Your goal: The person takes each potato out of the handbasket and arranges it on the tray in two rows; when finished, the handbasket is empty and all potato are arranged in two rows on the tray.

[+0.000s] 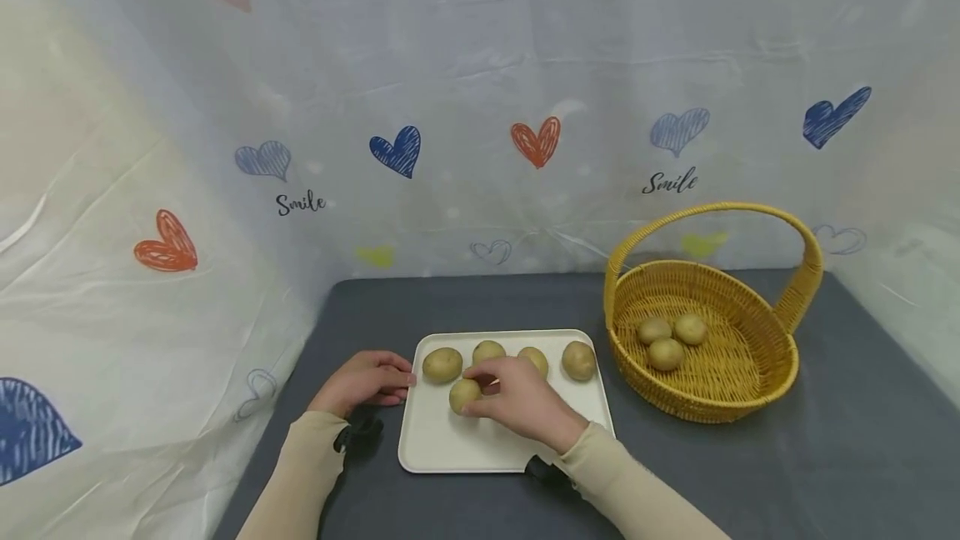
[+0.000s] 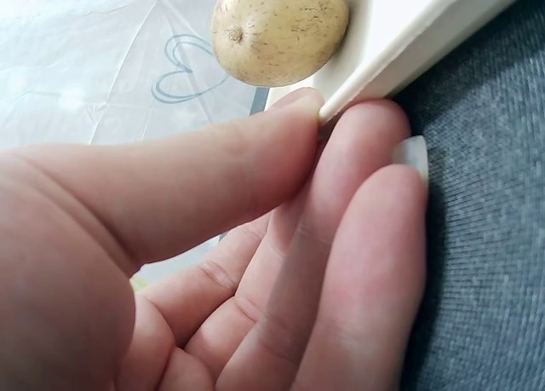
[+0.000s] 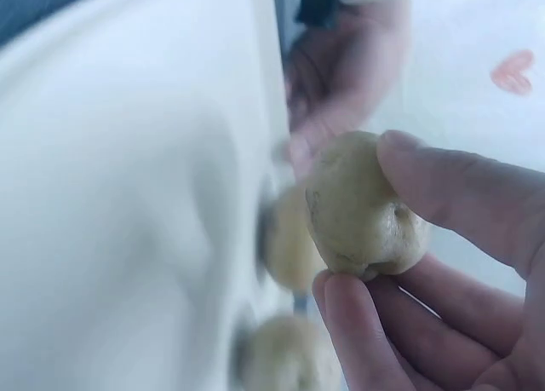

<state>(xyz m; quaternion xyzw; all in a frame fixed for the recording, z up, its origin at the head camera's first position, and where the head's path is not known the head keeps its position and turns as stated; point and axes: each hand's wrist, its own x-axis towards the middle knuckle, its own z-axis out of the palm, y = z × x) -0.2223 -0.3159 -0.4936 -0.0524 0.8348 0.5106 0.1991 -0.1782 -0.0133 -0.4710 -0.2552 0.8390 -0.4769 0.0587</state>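
Potatoes, small, round and pale brown, lie on a white rectangular plastic tray [image 1: 442, 448] that sits at the near edge of the dark grey cloth-covered surface [image 1: 840, 457], left of its middle. At the tray's left rim the left hand [image 1: 363, 382] rests on the surface, thumb and fingertips pinching the thin rim between them; the left wrist view shows the thumb on top of the rim and the fingers beneath it. Just inside that rim lies the leftmost potato [image 1: 442, 364], close to the left hand's fingertips but apart from them. In the tray's middle the right hand [image 1: 521, 398] has its thumb and fingers curled round one held potato [image 1: 463, 395], gripping it just above or on the tray floor; which of the two cannot be told. Three more potatoes run along the tray's far edge: one [image 1: 488, 351] behind the right hand, one [image 1: 534, 359] partly hidden by its knuckles, and one [image 1: 578, 360] near the tray's far right corner. Towards the far right corner of the surface, well apart from the tray, stands a yellow woven wicker basket [image 1: 757, 394] with an arched handle, holding three potatoes [image 1: 667, 340] that touch one another.
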